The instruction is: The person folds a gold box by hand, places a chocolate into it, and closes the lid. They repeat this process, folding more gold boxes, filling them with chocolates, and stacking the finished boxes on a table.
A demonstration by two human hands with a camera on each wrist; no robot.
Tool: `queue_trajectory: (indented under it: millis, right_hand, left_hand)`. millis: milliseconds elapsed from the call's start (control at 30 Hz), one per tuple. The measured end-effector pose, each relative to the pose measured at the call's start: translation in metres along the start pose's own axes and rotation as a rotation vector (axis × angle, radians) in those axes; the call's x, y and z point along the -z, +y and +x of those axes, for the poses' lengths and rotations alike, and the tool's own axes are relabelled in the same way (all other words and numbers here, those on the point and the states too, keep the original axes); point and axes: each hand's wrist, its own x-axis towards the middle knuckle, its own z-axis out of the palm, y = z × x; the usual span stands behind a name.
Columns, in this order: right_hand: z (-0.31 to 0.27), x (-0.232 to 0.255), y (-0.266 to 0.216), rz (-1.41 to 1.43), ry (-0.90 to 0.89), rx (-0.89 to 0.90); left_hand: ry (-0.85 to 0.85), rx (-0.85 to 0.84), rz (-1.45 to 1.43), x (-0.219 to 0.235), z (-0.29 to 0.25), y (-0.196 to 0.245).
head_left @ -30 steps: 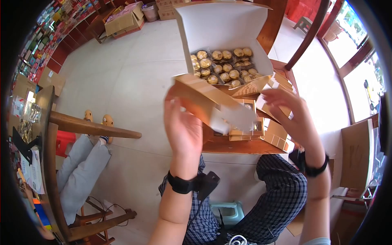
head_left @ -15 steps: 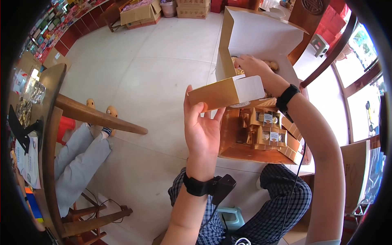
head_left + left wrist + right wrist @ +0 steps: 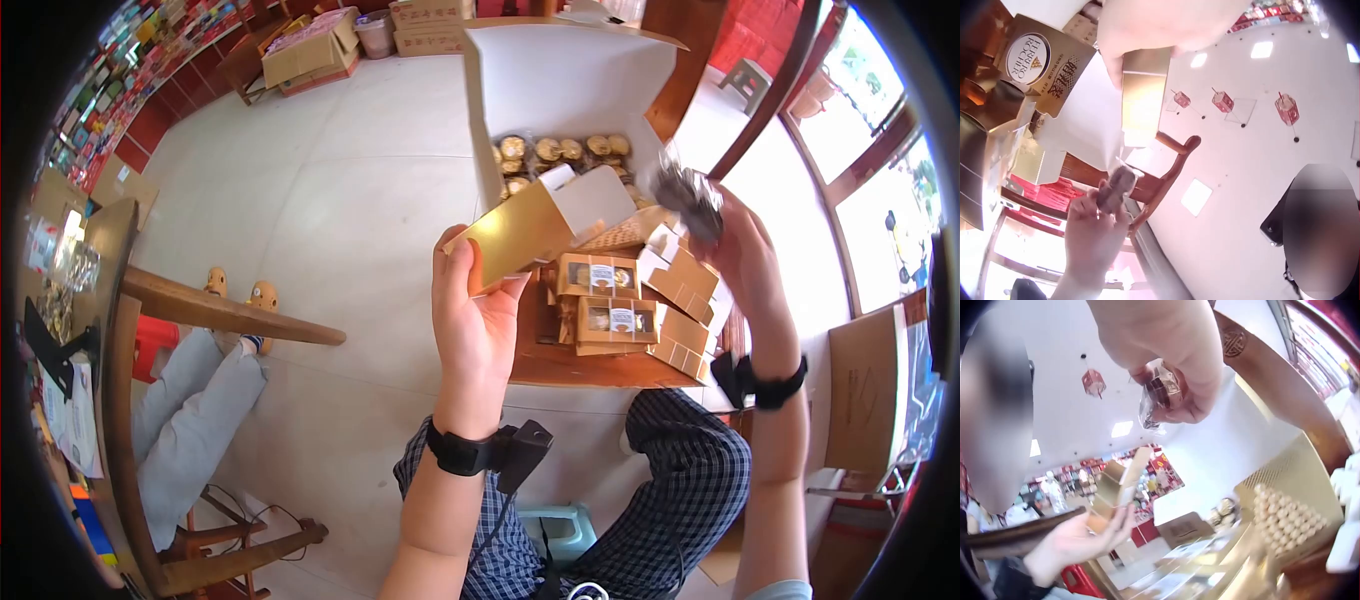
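Loading seems underway: the left hand (image 3: 475, 330) grips a box (image 3: 515, 235); the right hand (image 3: 748, 255) pinches a packet (image 3: 690, 200), needing alignment with the box's flapped end.

The packet (image 3: 690, 200) in my right hand (image 3: 748, 262) is blurred — and my gold box (image 3: 515, 237) hides part of the big carton (image 3: 572, 80).

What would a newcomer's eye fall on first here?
Probably the shiny gold box, mid-view in the left hand, white flap out. Next, the clear-wrapped packet in the right hand, beside the big open carton of gold-wrapped balls. Small windowed boxes sit nearer the person.
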Motion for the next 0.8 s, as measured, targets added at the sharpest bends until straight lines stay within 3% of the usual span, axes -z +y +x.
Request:
queue_trajectory:
  millis: [67,100,167,300,367,433,500,567,667,800]
  right_hand:
    - [-0.035,-0.006,0.003,0.282,0.142,-0.053]
    - [-0.047,0.009,0.018,0.434,-0.009,0.002]
    - [-0.066,0.013,0.035,0.473,0.211,-0.008]
    - [-0.070,0.012,0.036,0.502,0.392,-0.051]
    - [-0.067,0.022,0.037,0.449,0.279,-0.058]
    - [-0.068,0.025,0.033,0.444,0.311,-0.071]
    - [-0.070,0.033,0.029,0.267,0.240,-0.197]
    - [-0.071,0.031,0.023,0.198,0.325,-0.206]
    - [-0.073,0.045,0.019,-0.120,0.263,-0.235]
    - [-0.074,0.036,0.007,-0.133,0.341,-0.051]
  left_hand:
    - [-0.051,-0.015,0.108,-0.013,-0.005,-0.008]
    - [-0.098,-0.040,0.207,-0.016,-0.007,-0.014]
    - [-0.129,-0.013,0.261,-0.018,-0.008,-0.022]
    - [-0.228,0.016,0.324,-0.018,-0.007,-0.037]
    - [-0.276,-0.023,0.357,-0.022,-0.006,-0.043]
    - [-0.272,-0.027,0.404,-0.021,-0.007,-0.049]
    - [-0.324,-0.067,0.460,-0.023,-0.008,-0.055]
    - [-0.376,-0.053,0.473,-0.027,-0.010,-0.060]
    - [-0.430,-0.027,0.499,-0.026,-0.012,-0.065]
    - [-0.381,0.091,0.415,-0.021,-0.019,-0.074]
